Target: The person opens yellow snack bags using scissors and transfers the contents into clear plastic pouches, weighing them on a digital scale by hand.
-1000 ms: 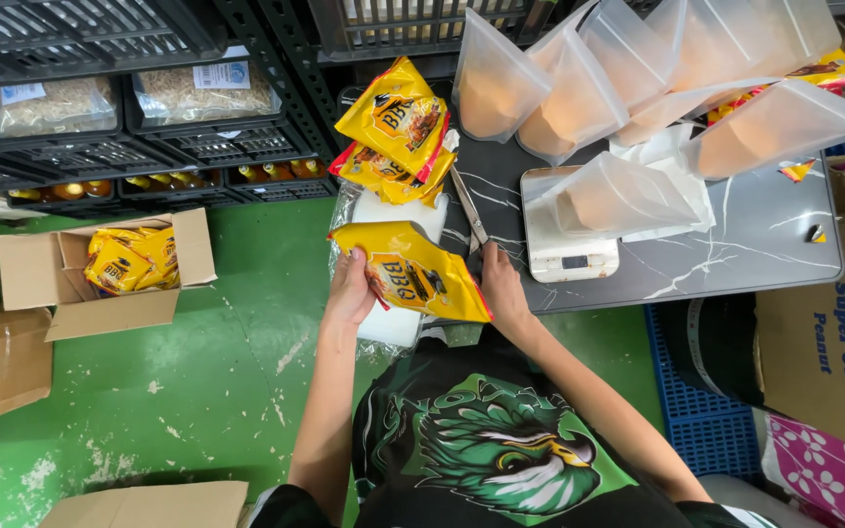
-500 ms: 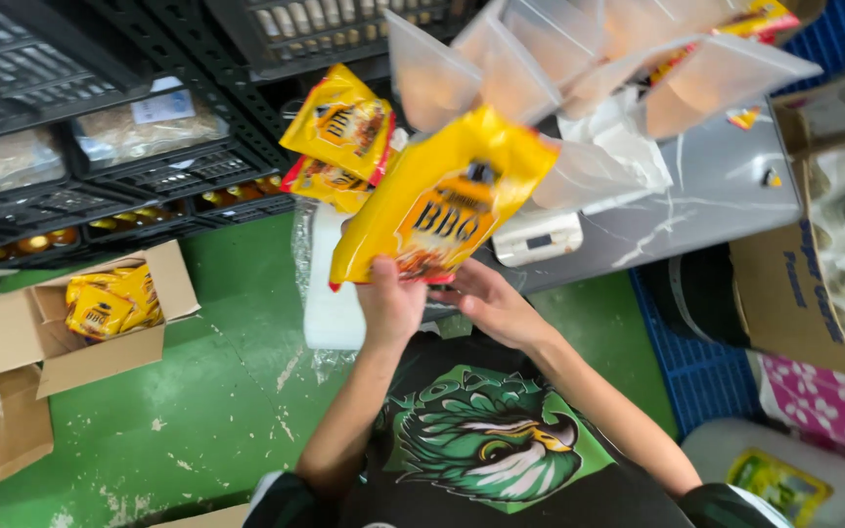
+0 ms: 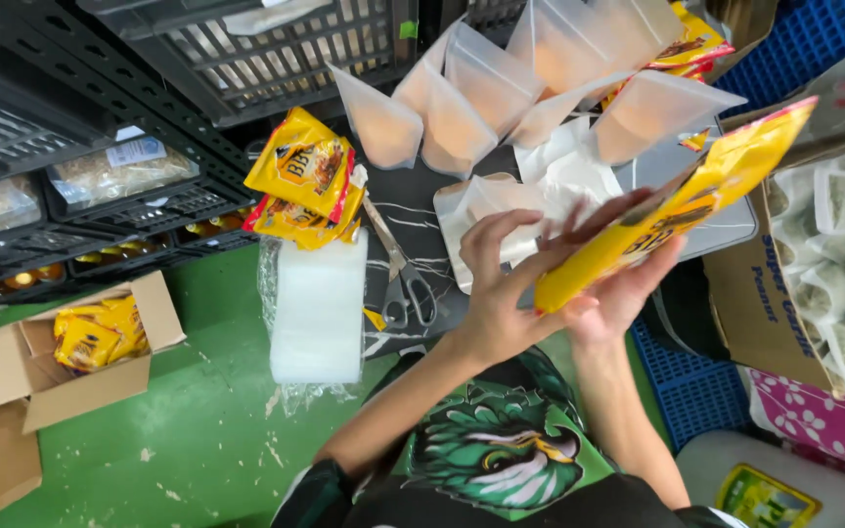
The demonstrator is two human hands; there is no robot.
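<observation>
Both hands, left hand (image 3: 497,293) and right hand (image 3: 628,286), gripping tilted yellow packet (image 3: 672,205) above table edge (image 3: 442,337), scissors (image 3: 405,284) just beside, green floor (image 3: 198,440) open leftward.

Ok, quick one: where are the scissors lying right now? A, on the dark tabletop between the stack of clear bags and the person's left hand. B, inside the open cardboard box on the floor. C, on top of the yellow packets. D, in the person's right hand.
A: the scissors lie flat on the dark tabletop, right of the stack of clear bags and beside the left hand.
</observation>
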